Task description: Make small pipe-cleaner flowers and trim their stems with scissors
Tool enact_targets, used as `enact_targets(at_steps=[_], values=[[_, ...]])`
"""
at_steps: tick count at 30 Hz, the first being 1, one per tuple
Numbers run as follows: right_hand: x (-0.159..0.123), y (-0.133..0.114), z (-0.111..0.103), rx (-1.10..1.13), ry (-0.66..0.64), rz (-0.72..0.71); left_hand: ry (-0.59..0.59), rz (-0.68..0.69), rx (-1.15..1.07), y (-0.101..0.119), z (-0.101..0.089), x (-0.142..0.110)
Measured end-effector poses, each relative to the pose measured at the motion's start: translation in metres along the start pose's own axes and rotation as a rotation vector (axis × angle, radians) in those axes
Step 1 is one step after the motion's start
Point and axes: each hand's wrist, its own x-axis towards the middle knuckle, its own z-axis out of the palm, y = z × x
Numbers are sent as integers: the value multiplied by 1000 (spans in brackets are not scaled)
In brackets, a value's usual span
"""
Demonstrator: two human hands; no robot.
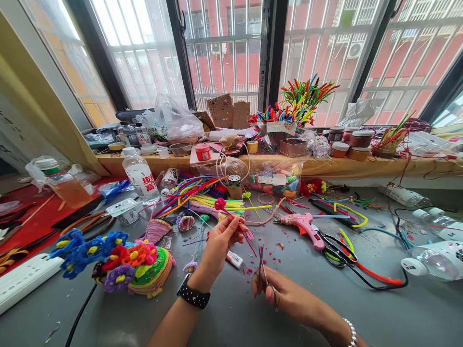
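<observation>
My left hand (218, 243), with a dotted dark watch band at the wrist, pinches a red and pink pipe cleaner flower (220, 204). Its curled head rises above my fingers, and a thin stem slants down toward the right. My right hand (280, 291) grips a pair of scissors (261, 255) by the handles, blades pointing up near the stem's lower end. I cannot tell whether the blades touch it. Pink and red fuzz clippings (249, 271) are scattered on the grey table around the blades. A white-labelled lighter (235, 259) lies beside my left hand.
A pink glue gun (304, 225) and black-handled pliers (338, 250) lie to the right. Blue pipe cleaner flowers (87, 250) and a green decorated piece (155, 274) stand left. Pipe cleaner bundles (202, 193), a water bottle (139, 174) and a power strip (29, 279) surround the workspace.
</observation>
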Motion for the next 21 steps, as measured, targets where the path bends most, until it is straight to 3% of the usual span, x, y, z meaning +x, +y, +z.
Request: enact_targets(at_steps=[5,21], values=[[-2,2,3,-166,-48,1,-66,-14,34,-3,-1,0],[-4,6,3,-196,-30,55,-66,-9,54,-4,-1,0]])
